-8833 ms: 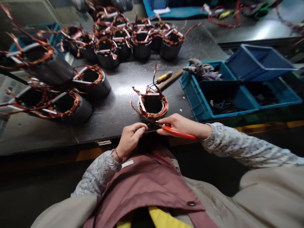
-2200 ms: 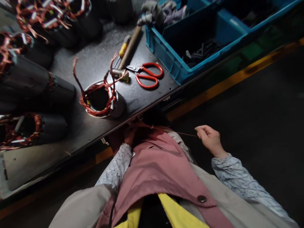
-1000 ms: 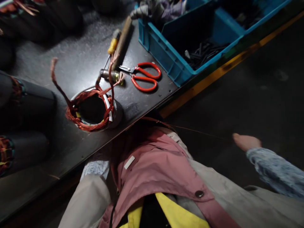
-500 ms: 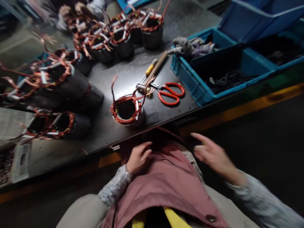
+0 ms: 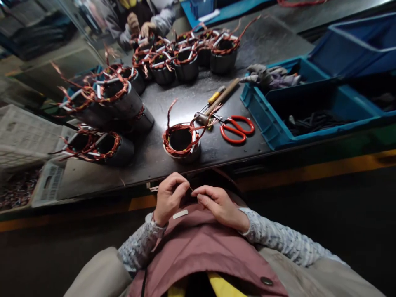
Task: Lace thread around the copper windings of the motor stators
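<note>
Over my lap, my left hand pinches a thin, copper-coloured wire strand. My right hand has its thumb and forefinger closed at the other end of that strand. A short white strip lies on the reddish apron just below the hands. Beyond them, near the table edge, stands a motor stator with copper windings, loose wire ends and white sleeves around its rim. To its right are red-handled scissors, a hammer and a yellow-handled screwdriver.
More wound stators stand at the back and left, some stacked. Blue bins with dark pieces and a grey cloth sit at right. Behind the stators a co-worker's hands are busy. A white crate stands at left.
My right hand has come in from the right to meet my left, and both now pinch the strand. The white strip now shows on the apron. The camera view has shifted.
</note>
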Demonstrator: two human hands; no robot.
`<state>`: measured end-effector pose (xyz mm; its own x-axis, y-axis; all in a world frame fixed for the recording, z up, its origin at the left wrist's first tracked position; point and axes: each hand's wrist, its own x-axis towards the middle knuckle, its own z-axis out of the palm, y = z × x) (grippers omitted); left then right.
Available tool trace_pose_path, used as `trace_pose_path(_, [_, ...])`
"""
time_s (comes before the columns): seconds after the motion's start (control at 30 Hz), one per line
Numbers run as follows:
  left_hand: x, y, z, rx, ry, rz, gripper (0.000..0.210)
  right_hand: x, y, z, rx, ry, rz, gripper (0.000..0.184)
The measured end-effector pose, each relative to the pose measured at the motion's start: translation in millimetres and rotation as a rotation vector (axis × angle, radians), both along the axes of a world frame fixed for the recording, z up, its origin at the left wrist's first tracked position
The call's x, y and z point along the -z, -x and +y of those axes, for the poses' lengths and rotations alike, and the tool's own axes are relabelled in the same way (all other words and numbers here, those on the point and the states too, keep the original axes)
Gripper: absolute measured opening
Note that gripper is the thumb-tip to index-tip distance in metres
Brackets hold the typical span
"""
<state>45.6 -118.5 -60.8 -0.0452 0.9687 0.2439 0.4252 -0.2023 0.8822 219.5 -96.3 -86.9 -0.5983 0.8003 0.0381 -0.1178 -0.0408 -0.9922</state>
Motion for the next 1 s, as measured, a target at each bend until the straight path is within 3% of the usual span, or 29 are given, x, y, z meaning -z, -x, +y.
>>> trace_pose_path(0.1, [-11.3, 15, 27, -0.044, -0.243, 0.306, 0.012, -17.9, -8, 31, 0.140, -0.549, -0.144, 0.021])
trace_pose_path(0.17, [-11.6, 23, 52, -0.093, -0.285, 0.482, 0.032, -26.3, -4, 63, 0.250, -0.749, -0.205, 0.022])
trace_pose_path(0.2, [-9.6, 26, 64, -0.073, -0.250, 0.533, 0.030, -27.7, 1, 80, 0.286, -0.796, -0.237, 0.022])
trace_pose_path(0.3, [-0.9, 30, 91, 0.031, -0.134, 0.547, 0.017, -23.3, 19, 122, 0.348, -0.764, -0.272, 0.022])
trace_pose_path(0.37, [1.5, 34, 99, 0.083, -0.089, 0.523, 0.014, -20.4, 22, 130, 0.405, -0.679, -0.233, 0.023])
trace_pose_path(0.5, [-7.8, 40, 94, 0.182, -0.096, 0.533, 0.018, -27.6, 2, 99, 0.509, -0.652, -0.280, 0.024])
trace_pose_path(0.63, [-19.3, 35, 64, 0.042, -0.295, 0.579, 0.037, -27.3, -13, 52, 0.403, -0.552, -0.333, 0.023])
trace_pose_path(0.73, [-20.7, 27, 43, 0.269, -0.419, 0.754, 0.021, -17.7, -8, 30, 0.293, -0.521, -0.291, 0.021])
trace_pose_path(0.8, [-20.3, 23, 34, 0.384, -0.472, 0.859, 0.020, -12.9, -3, 24, 0.202, -0.468, -0.276, 0.023])
trace_pose_path(0.9, [-22.5, 20, 32, 0.405, -0.543, 1.001, 0.025, -9.7, 1, 24, 0.116, -0.454, -0.270, 0.024])
trace_pose_path(1.0, [-28.2, 26, 43, 0.416, -0.538, 1.072, 0.027, -6.3, 5, 33, 0.198, -0.570, -0.275, 0.024])
